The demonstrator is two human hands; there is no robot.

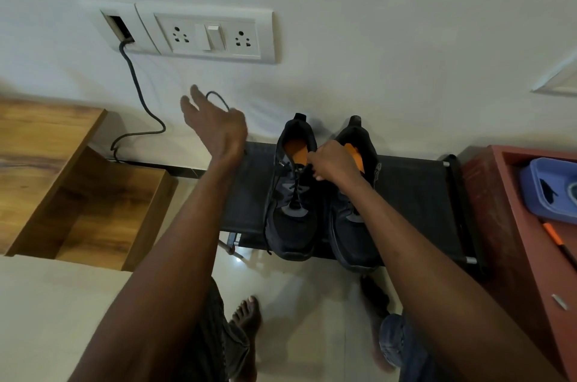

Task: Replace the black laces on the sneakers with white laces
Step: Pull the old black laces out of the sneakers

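Observation:
Two black sneakers with orange insoles stand side by side on a low black rack [415,194], toes toward me. The left sneaker [292,210] still carries black lacing over its tongue. My left hand [215,125] is raised up and to the left of it, pulling a black lace [218,97] that loops above my fingers. My right hand [334,163] rests between the two collars, pinching at the top eyelets of the left sneaker. The right sneaker [352,225] is partly hidden by my right forearm. No white laces are visible.
A socket panel [212,35] sits on the wall with a dark cable [140,94] hanging down. A wooden unit [62,178] stands to the left. To the right is a red-brown cabinet [499,210] holding a blue tray [549,188]. My bare feet are on the tiled floor.

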